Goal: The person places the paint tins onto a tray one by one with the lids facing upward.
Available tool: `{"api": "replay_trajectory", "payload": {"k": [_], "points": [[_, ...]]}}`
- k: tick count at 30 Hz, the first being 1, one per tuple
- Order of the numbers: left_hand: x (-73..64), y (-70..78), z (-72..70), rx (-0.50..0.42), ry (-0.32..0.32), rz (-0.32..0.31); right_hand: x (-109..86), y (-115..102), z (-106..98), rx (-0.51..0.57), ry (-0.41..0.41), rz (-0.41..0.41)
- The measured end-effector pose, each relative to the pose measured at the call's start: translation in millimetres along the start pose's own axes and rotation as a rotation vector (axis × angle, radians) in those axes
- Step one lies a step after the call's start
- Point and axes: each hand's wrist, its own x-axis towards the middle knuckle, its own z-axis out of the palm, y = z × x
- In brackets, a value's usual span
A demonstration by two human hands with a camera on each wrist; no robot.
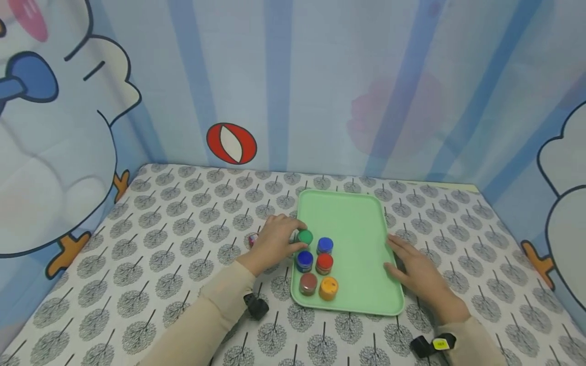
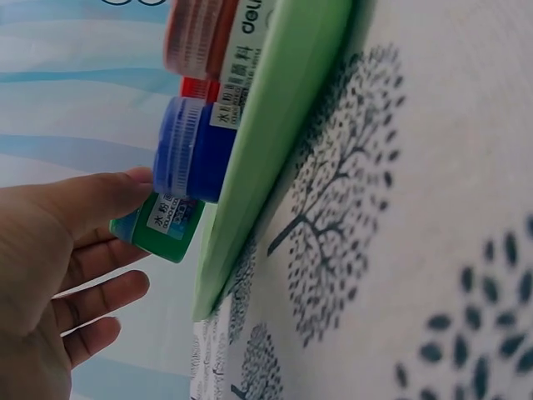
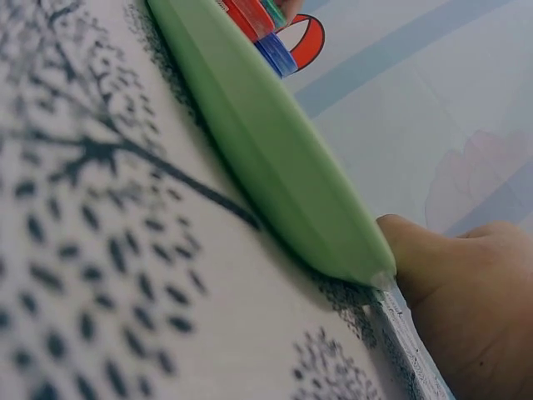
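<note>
My left hand [image 1: 274,241] pinches a green-lidded paint jar [image 1: 305,237] between thumb and fingers, at the left side of the light green tray [image 1: 357,223]. In the left wrist view that green jar [image 2: 166,225] looks tilted beside a blue jar [image 2: 196,150]. On the tray near it stand a dark blue jar [image 1: 304,261], another blue jar [image 1: 325,246], a red jar [image 1: 324,264], a brownish-red jar [image 1: 308,283] and an orange jar [image 1: 328,288]. With fingers fairly straight, my right hand [image 1: 418,269] touches the tray's right edge; its thumb [image 3: 408,242] shows there in the right wrist view.
A tree-patterned cloth [image 1: 183,254] covers the table under the tray. Partly behind the left hand lies a small pink-and-red item [image 1: 253,239], its kind unclear. A printed blue curtain [image 1: 320,91] hangs behind the table's far edge.
</note>
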Motion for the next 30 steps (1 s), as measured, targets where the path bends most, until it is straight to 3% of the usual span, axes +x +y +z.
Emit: {"api": "replay_trajectory", "payload": {"k": [8, 21, 30], "points": [[3.7, -1.9, 6.6, 0.006, -0.007, -0.017, 1.2, 0, 0, -0.022, 0.016, -0.008], [9.2, 0.5, 13.9, -0.063, -0.071, -0.079, 0.5, 2, 2, -0.033, 0.029, -0.028], [10.3, -1.8, 16.9, -0.109, -0.083, -0.089, -0.2, 2, 1, -0.038, 0.023, -0.018]]}}
